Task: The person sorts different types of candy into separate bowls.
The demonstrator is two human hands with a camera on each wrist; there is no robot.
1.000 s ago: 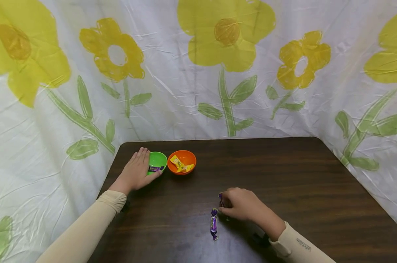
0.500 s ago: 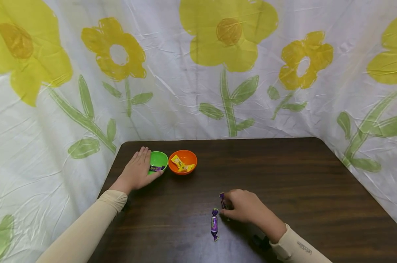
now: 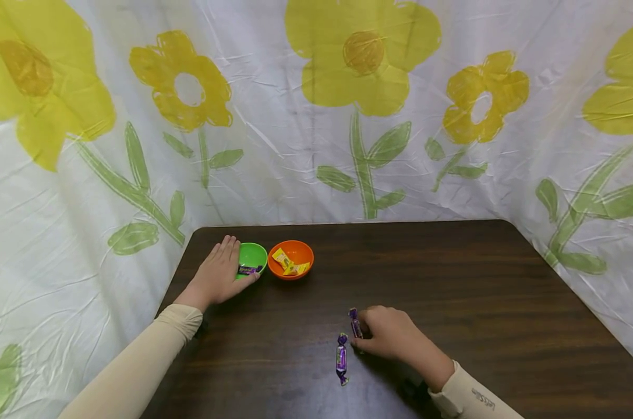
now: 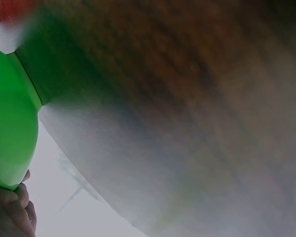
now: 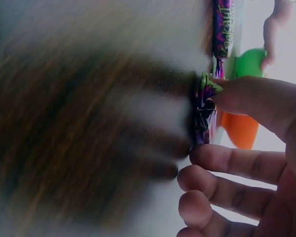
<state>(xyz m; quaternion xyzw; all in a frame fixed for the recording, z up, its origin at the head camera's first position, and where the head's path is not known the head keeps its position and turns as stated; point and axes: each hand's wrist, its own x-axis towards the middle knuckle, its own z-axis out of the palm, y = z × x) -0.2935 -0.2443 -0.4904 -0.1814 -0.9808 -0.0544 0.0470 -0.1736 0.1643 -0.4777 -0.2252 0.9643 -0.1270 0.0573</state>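
My left hand (image 3: pixel 219 273) rests against the left side of a green bowl (image 3: pixel 255 251), fingers straight and thumb along the near rim. Inside that bowl lies a purple-wrapped candy (image 3: pixel 247 270). In the left wrist view the green bowl (image 4: pixel 12 118) and some fingertips show at the left edge. On the table, a purple twist-wrapped candy (image 3: pixel 355 323) lies beside my right hand (image 3: pixel 392 333). In the right wrist view, thumb and index finger stand apart around this candy (image 5: pixel 206 111), the thumb at its twisted end. A second purple candy (image 3: pixel 341 359) lies just left of it.
An orange bowl (image 3: pixel 307 269) with yellow-wrapped candies (image 3: pixel 282 258) stands right beside the green one. The dark wooden table (image 3: pixel 452 273) reaches back to a white curtain (image 3: pixel 274 163) printed with yellow flowers.
My right hand has drawn slightly right and toward me, so more of the candy beside it shows. That candy stays in place. The left hand and bowls have not moved.
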